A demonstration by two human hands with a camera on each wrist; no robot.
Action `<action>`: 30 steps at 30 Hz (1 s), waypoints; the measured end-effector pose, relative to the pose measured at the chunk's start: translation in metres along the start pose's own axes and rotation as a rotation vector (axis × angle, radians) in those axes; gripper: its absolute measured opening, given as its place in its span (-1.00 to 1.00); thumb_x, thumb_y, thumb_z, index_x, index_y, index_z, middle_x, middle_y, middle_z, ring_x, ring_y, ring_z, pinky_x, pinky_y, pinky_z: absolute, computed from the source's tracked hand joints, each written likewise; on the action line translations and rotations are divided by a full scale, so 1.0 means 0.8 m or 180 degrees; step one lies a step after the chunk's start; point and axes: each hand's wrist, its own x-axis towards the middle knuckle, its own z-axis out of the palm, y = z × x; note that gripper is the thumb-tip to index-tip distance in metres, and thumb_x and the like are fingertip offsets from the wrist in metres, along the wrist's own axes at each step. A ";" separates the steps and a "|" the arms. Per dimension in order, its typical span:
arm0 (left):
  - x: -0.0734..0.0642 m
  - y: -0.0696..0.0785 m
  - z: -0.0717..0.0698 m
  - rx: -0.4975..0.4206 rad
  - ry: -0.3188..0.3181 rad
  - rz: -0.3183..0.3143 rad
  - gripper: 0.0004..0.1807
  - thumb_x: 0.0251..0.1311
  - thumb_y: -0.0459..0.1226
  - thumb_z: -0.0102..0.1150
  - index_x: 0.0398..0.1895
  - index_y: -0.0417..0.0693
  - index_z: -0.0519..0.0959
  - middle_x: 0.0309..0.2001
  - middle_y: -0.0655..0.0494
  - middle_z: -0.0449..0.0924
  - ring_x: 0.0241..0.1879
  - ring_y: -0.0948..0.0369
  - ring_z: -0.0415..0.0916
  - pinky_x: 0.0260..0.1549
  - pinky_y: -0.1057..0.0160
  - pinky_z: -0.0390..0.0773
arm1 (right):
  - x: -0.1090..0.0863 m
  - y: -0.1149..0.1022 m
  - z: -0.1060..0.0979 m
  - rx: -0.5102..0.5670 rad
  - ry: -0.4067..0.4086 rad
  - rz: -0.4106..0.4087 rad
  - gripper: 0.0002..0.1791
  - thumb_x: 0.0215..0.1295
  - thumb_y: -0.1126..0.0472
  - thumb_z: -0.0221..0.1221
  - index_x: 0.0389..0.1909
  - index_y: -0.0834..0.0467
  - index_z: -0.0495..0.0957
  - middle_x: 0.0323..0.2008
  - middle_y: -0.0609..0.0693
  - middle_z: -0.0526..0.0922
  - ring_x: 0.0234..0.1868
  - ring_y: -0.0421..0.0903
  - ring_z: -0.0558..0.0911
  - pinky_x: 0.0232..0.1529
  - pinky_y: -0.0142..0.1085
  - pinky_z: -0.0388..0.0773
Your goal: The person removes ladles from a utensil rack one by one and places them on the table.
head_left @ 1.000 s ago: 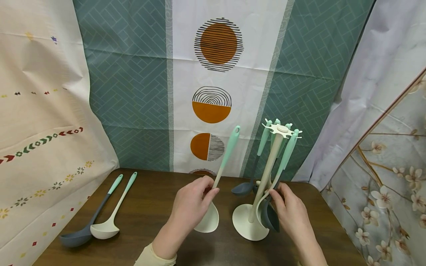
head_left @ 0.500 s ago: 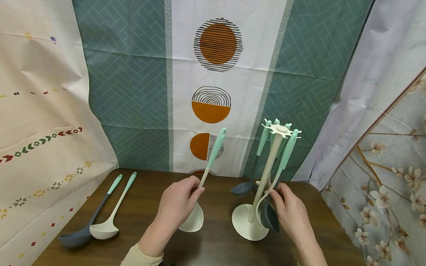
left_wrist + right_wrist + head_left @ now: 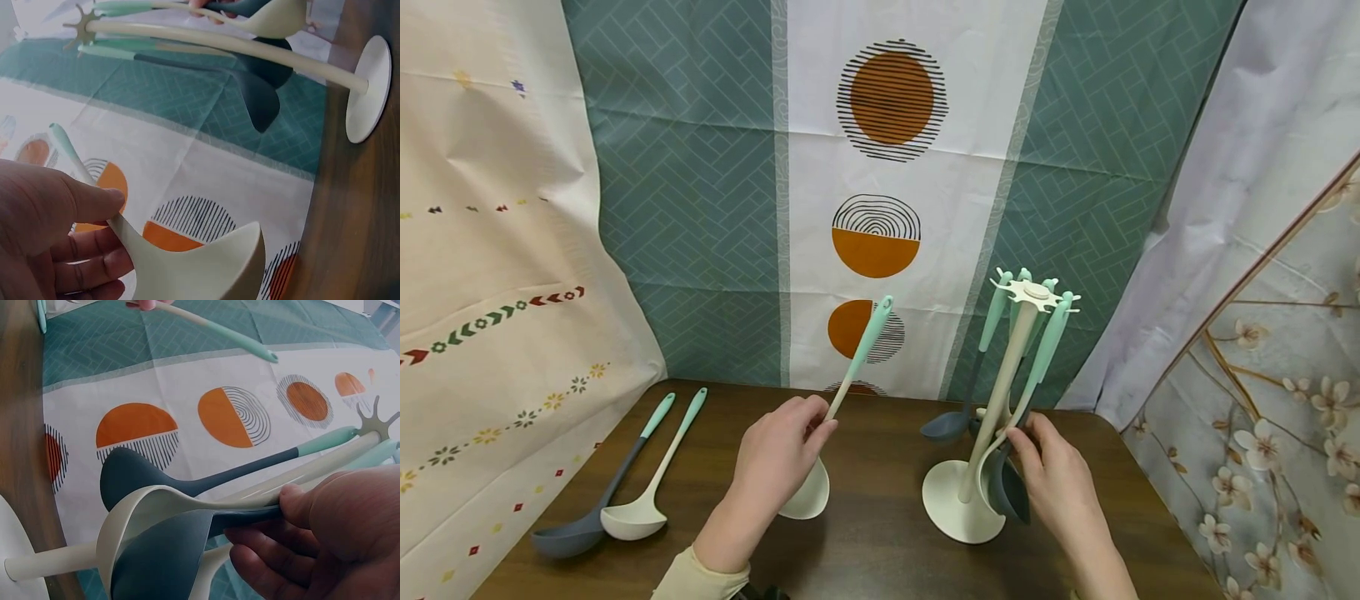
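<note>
My left hand [image 3: 778, 454] pinches a cream ladle [image 3: 187, 269] by its neck, its mint handle [image 3: 871, 337] leaning up to the right and its bowl just over the table. To the right stands a cream utensil rack [image 3: 961, 510] with a round base and a hooked top. My right hand [image 3: 1056, 471] is at the rack's right side; finger and thumb pinch the necks of a cream ladle [image 3: 140, 503] and a dark grey ladle [image 3: 165, 562] nested against it. Both hang from the rack. Another dark utensil [image 3: 946, 426] hangs on the rack's left side.
On the table [image 3: 880, 550] at the left lie a dark grey ladle [image 3: 571, 536] and a cream ladle [image 3: 634, 520], side by side with mint handles pointing back. Patterned cloths hang behind [image 3: 685, 208] and on both sides.
My left hand has carried its cream ladle leftward, away from the rack, and the handle leans further right. The right hand and the rack have stayed put.
</note>
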 end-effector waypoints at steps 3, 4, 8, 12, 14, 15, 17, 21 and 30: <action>-0.001 -0.007 0.000 0.0041 -0.0088 -0.0097 -0.73 0.29 -0.27 0.61 -0.34 0.15 0.61 -0.50 0.34 0.43 -0.57 0.28 0.31 -0.55 0.17 0.38 | 0.000 -0.001 0.000 -0.0001 -0.0003 -0.0001 -0.83 0.74 0.08 0.16 0.01 0.11 0.57 -0.29 0.01 0.65 -0.36 -0.07 0.50 -0.29 -0.14 0.41; -0.002 -0.010 0.000 0.0061 -0.0124 -0.0127 -0.74 0.31 -0.26 0.60 -0.33 0.14 0.61 -0.50 0.33 0.43 -0.57 0.28 0.31 -0.56 0.17 0.37 | 0.000 -0.001 0.000 -0.0001 -0.0006 0.0001 -0.83 0.74 0.08 0.16 0.01 0.11 0.57 -0.30 0.00 0.65 -0.37 -0.07 0.50 -0.29 -0.14 0.41; -0.001 -0.023 0.002 0.0133 -0.0230 -0.0228 -0.77 0.33 -0.25 0.58 -0.32 0.10 0.63 -0.51 0.32 0.45 -0.56 0.26 0.33 -0.57 0.15 0.37 | 0.000 -0.001 0.000 0.0000 -0.0010 -0.0001 -0.83 0.74 0.07 0.16 0.01 0.10 0.57 -0.30 0.01 0.64 -0.37 -0.07 0.50 -0.30 -0.14 0.41; 0.000 -0.034 0.005 0.0188 -0.0295 -0.0294 -0.78 0.33 -0.25 0.58 -0.32 0.08 0.63 -0.51 0.30 0.48 -0.55 0.24 0.34 -0.56 0.14 0.39 | 0.000 -0.001 0.001 -0.0013 0.0002 -0.0020 -0.83 0.74 0.07 0.16 0.01 0.10 0.58 -0.29 0.02 0.67 -0.35 -0.07 0.52 -0.28 -0.13 0.43; 0.001 -0.038 0.007 0.0207 -0.0323 -0.0326 -0.78 0.33 -0.26 0.58 -0.32 0.07 0.63 -0.51 0.29 0.48 -0.55 0.23 0.34 -0.56 0.14 0.39 | 0.001 0.000 0.001 -0.0017 -0.0004 -0.0019 -0.82 0.74 0.06 0.17 0.02 0.10 0.58 -0.29 0.00 0.66 -0.33 -0.08 0.53 -0.28 -0.13 0.44; 0.001 -0.040 0.007 0.0216 -0.0337 -0.0341 -0.78 0.33 -0.26 0.58 -0.32 0.06 0.63 -0.51 0.29 0.48 -0.55 0.23 0.34 -0.57 0.14 0.39 | 0.001 0.000 0.001 -0.0016 -0.0012 -0.0014 -0.82 0.74 0.06 0.17 0.02 0.10 0.58 -0.30 -0.01 0.66 -0.33 -0.08 0.53 -0.28 -0.13 0.43; 0.001 -0.043 0.009 0.0228 -0.0371 -0.0365 -0.78 0.33 -0.26 0.58 -0.32 0.05 0.63 -0.52 0.28 0.48 -0.56 0.22 0.35 -0.57 0.14 0.39 | 0.001 0.000 0.001 -0.0018 -0.0021 0.0001 -0.81 0.73 0.05 0.17 0.02 0.10 0.58 -0.31 -0.03 0.64 -0.33 -0.08 0.52 -0.29 -0.14 0.43; 0.000 -0.050 0.012 0.0256 -0.0444 -0.0412 -0.77 0.34 -0.25 0.57 -0.33 0.03 0.62 -0.53 0.26 0.47 -0.58 0.21 0.34 -0.58 0.15 0.38 | 0.001 0.000 0.001 -0.0031 -0.0032 0.0003 -0.81 0.73 0.05 0.17 0.02 0.10 0.58 -0.32 -0.05 0.62 -0.33 -0.08 0.52 -0.28 -0.14 0.43; -0.003 -0.068 0.011 0.0386 -0.0485 -0.0458 -0.76 0.35 -0.25 0.56 -0.34 0.03 0.60 -0.55 0.24 0.46 -0.59 0.20 0.33 -0.60 0.13 0.35 | 0.000 -0.001 0.000 -0.0014 -0.0019 -0.0037 -0.82 0.73 0.07 0.17 -0.01 0.11 0.57 -0.31 0.00 0.64 -0.35 -0.08 0.51 -0.30 -0.15 0.41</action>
